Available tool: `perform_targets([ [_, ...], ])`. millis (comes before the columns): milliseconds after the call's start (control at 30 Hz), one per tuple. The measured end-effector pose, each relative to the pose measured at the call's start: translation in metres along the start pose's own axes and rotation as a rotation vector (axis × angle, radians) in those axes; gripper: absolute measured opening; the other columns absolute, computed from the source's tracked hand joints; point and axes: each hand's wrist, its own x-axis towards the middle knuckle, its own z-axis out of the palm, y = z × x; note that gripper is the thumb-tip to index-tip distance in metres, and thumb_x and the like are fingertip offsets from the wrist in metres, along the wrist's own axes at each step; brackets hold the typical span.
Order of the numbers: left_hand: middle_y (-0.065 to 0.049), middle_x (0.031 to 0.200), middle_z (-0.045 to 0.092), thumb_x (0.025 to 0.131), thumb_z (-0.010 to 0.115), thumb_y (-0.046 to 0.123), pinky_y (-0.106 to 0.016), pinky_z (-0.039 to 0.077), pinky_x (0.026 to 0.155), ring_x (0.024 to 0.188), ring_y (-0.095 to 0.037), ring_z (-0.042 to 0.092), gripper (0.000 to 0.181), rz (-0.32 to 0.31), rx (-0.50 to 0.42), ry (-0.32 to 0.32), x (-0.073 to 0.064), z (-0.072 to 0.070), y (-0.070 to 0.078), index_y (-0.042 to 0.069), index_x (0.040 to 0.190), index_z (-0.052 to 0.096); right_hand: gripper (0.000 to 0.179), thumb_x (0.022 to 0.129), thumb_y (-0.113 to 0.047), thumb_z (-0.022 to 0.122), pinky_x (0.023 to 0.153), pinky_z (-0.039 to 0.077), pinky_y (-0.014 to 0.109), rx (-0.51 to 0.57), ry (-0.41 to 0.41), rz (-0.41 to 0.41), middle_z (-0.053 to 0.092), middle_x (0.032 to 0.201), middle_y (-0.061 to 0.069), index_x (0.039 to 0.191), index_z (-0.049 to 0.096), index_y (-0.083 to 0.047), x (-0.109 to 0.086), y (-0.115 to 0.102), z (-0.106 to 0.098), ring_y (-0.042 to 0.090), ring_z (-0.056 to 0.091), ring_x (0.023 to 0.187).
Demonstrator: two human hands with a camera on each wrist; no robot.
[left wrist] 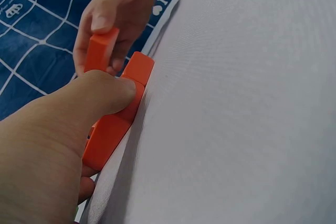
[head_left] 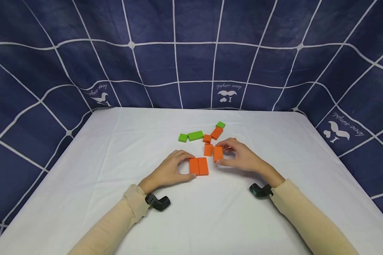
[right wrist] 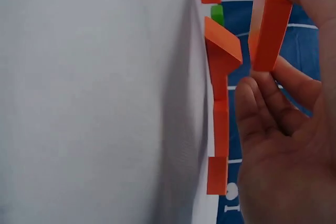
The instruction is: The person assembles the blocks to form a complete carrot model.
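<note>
Two orange blocks lie flat side by side on the white table in the head view. My left hand point(head_left: 170, 170) grips the left orange block point(head_left: 193, 165) of that pair, thumb at the near end and fingers at the far end. The right orange block point(head_left: 203, 166) sits flush against it. Between thumb and fingertips my right hand point(head_left: 242, 156) pinches another orange block point(head_left: 218, 154), just right of the pair. In the right wrist view this held block point(right wrist: 270, 27) is raised above the tabletop.
Beyond the hands lie an orange block point(head_left: 208, 149), a small orange block point(head_left: 207, 138), a longer orange block point(head_left: 217, 133) and green blocks point(head_left: 195, 135). Part of an orange block point(head_left: 234, 139) shows behind the right hand. A dark blue checked cloth point(head_left: 194, 60) hangs behind the table.
</note>
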Motion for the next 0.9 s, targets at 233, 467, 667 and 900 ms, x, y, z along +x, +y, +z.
perform_targets([
  [233, -0.001, 0.133, 0.062, 0.083, 0.083, 0.041, -0.045, 0.043, 0.112, 0.127, -0.020, 0.052, 0.058, -0.007, 0.000, -0.010, 0.000, 0.000, -0.001, 0.016, 0.133, 0.066, 0.056, 0.081, -0.037, 0.089, 0.099, 0.053, 0.034, -0.002, -0.077, -0.071, 0.065, 0.121, -0.007, 0.128, 0.064, -0.020, -0.003, 0.001, 0.012, 0.012, 0.063, 0.106],
  [467, -0.001, 0.132, 0.062, 0.083, 0.083, 0.041, -0.045, 0.043, 0.112, 0.126, -0.020, 0.053, 0.058, 0.002, -0.003, -0.008, 0.001, 0.000, -0.001, 0.016, 0.133, 0.067, 0.057, 0.080, -0.039, 0.089, 0.098, 0.051, 0.031, -0.021, -0.114, -0.075, 0.064, 0.120, -0.009, 0.128, 0.065, -0.022, -0.002, 0.003, 0.021, 0.010, 0.059, 0.106],
  [667, -0.002, 0.132, 0.063, 0.083, 0.083, 0.041, -0.046, 0.044, 0.111, 0.126, -0.020, 0.053, 0.058, 0.003, -0.001, -0.004, 0.001, 0.000, 0.000, 0.016, 0.133, 0.067, 0.057, 0.080, -0.041, 0.089, 0.094, 0.051, 0.032, -0.062, -0.105, -0.103, 0.063, 0.117, -0.007, 0.128, 0.065, -0.020, -0.001, 0.004, 0.026, 0.012, 0.056, 0.104],
  [900, -0.001, 0.133, 0.062, 0.084, 0.082, 0.042, -0.046, 0.043, 0.112, 0.126, -0.020, 0.053, 0.058, 0.000, 0.010, -0.004, 0.002, 0.000, -0.001, 0.016, 0.133, 0.066, 0.056, 0.079, -0.038, 0.089, 0.093, 0.050, 0.030, -0.078, -0.093, -0.096, 0.062, 0.116, -0.009, 0.127, 0.066, -0.022, 0.001, 0.005, 0.028, 0.011, 0.055, 0.103],
])
